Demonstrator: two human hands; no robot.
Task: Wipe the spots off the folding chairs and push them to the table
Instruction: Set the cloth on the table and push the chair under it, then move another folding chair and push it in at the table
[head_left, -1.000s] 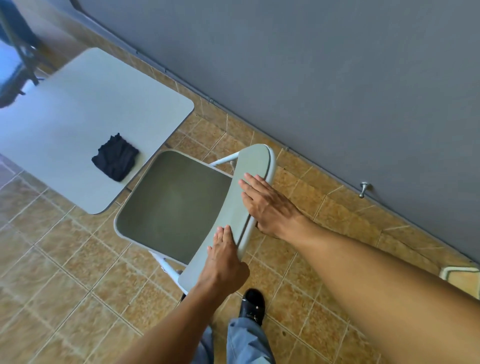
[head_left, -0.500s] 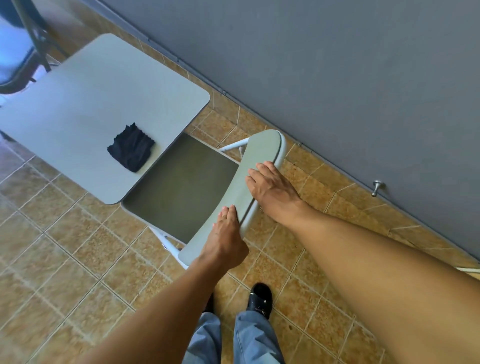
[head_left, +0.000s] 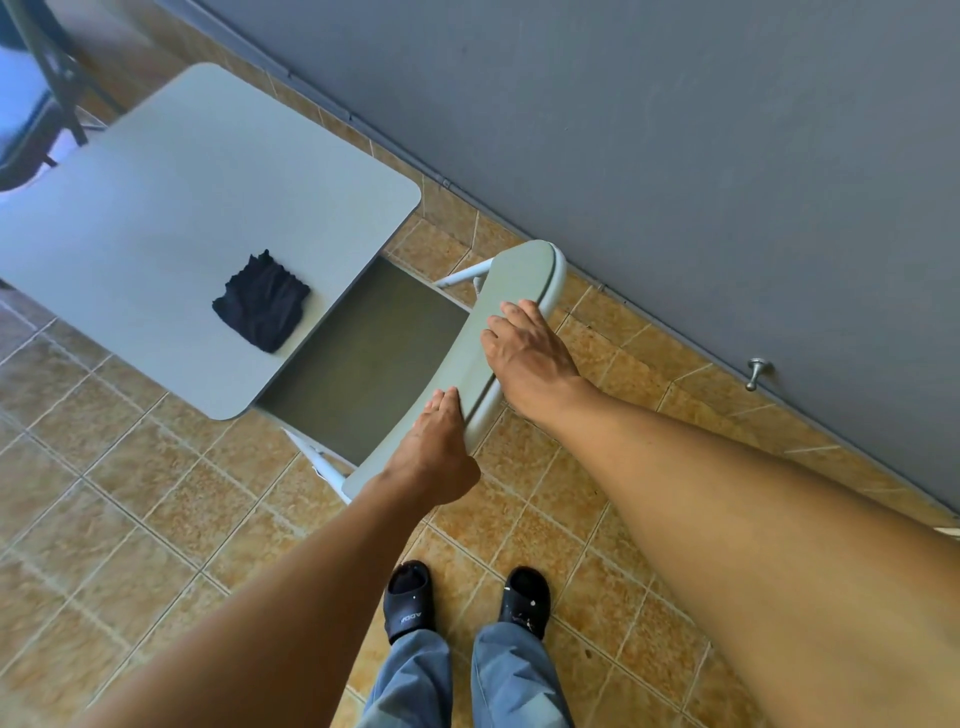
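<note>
A grey folding chair (head_left: 363, 358) stands below me, the front of its dark seat tucked under the edge of the grey table (head_left: 171, 218). My left hand (head_left: 436, 457) grips the near end of the chair's backrest top. My right hand (head_left: 530, 353) lies over the backrest's top edge farther along, fingers wrapped on it. A crumpled black cloth (head_left: 262, 301) lies on the table near the chair, touched by neither hand.
A grey wall (head_left: 675, 130) runs diagonally close behind the chair, with a metal door stop (head_left: 756, 371) near its base. The floor is tan tile. Dark chair legs (head_left: 47, 78) stand at the far left. My feet in black sandals (head_left: 467, 597) are just behind the chair.
The chair has slid forward, so more of its seat now lies under the table edge. Both hands stayed on the backrest and moved with it.
</note>
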